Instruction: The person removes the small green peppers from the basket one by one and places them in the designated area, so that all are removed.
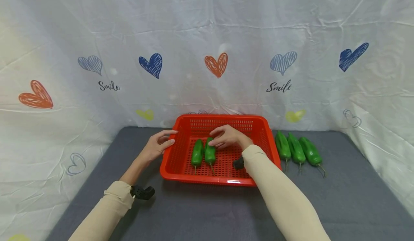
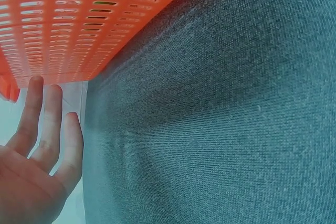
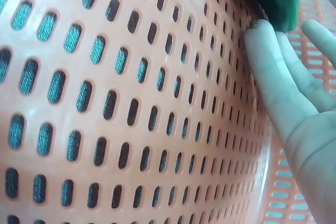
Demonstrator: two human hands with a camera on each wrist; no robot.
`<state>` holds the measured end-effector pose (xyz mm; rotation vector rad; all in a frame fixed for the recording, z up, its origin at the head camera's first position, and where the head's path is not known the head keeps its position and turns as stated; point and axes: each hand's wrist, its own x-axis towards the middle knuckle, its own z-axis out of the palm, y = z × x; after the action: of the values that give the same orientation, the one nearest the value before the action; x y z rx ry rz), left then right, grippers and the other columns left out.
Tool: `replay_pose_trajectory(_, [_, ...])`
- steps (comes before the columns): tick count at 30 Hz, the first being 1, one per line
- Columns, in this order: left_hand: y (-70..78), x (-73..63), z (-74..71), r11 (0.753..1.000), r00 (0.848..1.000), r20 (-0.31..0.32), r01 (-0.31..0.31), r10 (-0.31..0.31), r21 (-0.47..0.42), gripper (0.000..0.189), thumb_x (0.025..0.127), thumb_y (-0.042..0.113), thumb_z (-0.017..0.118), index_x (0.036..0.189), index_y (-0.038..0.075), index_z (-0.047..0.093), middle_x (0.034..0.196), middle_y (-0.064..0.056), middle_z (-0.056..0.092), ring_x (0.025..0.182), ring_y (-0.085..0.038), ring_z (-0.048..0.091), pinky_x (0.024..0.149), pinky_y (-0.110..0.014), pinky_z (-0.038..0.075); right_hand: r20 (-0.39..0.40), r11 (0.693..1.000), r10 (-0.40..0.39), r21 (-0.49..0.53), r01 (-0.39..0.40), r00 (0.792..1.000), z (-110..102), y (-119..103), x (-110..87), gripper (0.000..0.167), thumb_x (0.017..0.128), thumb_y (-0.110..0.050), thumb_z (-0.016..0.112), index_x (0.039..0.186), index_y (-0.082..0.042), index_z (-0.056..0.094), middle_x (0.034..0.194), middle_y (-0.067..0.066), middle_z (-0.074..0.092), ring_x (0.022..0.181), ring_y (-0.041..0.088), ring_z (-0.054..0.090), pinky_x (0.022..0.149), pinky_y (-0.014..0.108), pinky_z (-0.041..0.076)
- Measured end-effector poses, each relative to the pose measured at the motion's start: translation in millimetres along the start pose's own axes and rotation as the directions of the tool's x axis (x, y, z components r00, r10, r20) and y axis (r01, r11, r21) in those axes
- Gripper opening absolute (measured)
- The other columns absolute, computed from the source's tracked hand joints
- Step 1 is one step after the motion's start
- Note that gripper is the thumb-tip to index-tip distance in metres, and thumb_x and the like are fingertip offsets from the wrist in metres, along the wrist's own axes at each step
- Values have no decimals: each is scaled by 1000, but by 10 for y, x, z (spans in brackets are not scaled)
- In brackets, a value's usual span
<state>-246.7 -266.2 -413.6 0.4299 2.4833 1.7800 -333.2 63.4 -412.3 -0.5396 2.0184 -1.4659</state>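
Apparently setting second green pepper (image 1: 211, 156) in red basket (image 1: 210, 180) with right hand (image 1: 229, 136), grip unclear, left hand (image 1: 156, 146) wide alongside; next, likely withdraw rightward for another.

A grey woven-looking worktop (image 1: 207, 214) is carrying a red perforated basket (image 1: 213, 180) at its far middle. Just right of it, three green peppers (image 1: 297, 149) are lying side by side, stalk ends facing the near side.

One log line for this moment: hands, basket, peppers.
right hand: at right pepper in basket, grip unclear | left hand: at basket's left rim | basket: two peppers | table: three peppers, right of basket
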Motion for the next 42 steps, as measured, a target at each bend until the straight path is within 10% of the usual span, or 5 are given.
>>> replay_pose_trajectory(24, [-15, 1, 8, 1000, 1000, -6, 6, -6, 2, 44, 103, 18, 64, 145, 9, 55, 130, -26, 59, 102, -35, 67, 72, -43, 60, -120, 993, 76, -84, -86, 990, 197, -108, 7, 60, 88, -17, 83, 138, 4, 58, 112, 18, 65, 86, 32, 71, 70, 45, 61])
replay_pose_trajectory(42, [-36, 1, 7, 1000, 1000, 1, -4, 4, -14, 44, 103, 16, 64, 145, 8, 55, 131, -26, 59, 102, -35, 67, 73, -44, 60, -63, 996, 82, -21, -84, 995, 168, -93, 3, 55, 87, -4, 80, 136, 5, 57, 115, 20, 62, 89, 31, 68, 75, 46, 60])
